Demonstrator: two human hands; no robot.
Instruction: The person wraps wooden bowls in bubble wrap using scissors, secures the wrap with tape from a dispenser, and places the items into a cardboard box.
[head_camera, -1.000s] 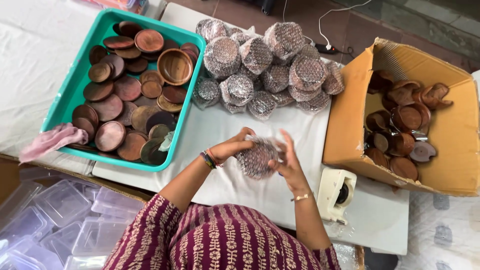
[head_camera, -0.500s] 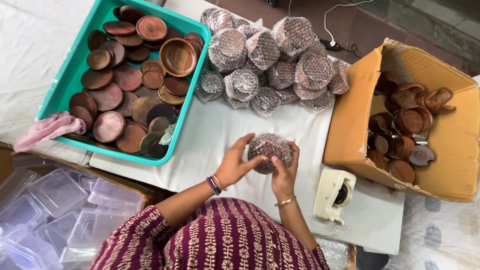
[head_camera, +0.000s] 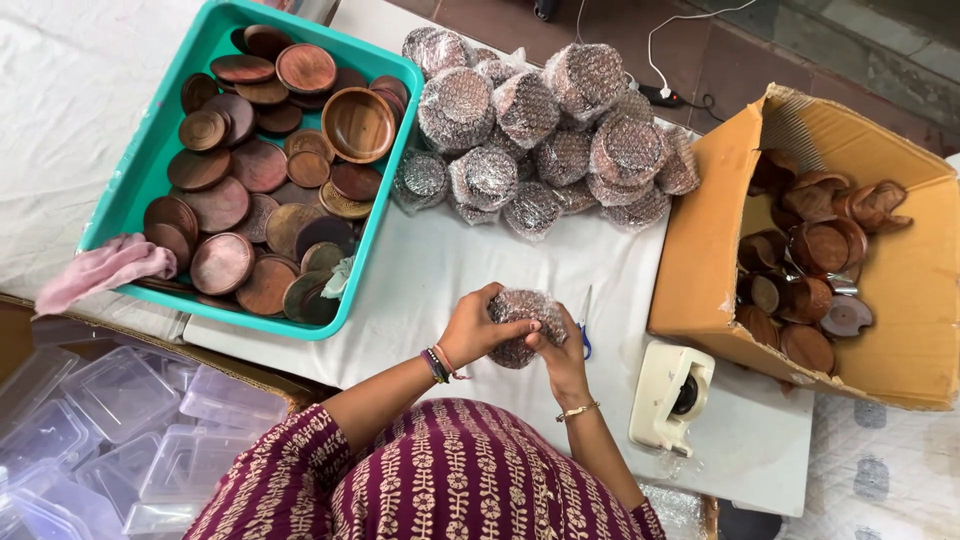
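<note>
both hands' grip closed on bubble-wrapped bundle (head_camera: 522, 322), teal tray (head_camera: 150, 165) of wooden bowls (head_camera: 262, 170), cardboard box (head_camera: 905, 330) of woodenware (head_camera: 815, 270)

Between your hands you hold one round bubble-wrapped bundle (head_camera: 522, 322). Ahead on the surface, a heap of similar silvery wrapped bundles (head_camera: 545, 130) sits between a teal tray and an open brown cardboard box (head_camera: 700, 250) at your right. Clear plastic containers (head_camera: 110, 420) lie lower left.
</note>
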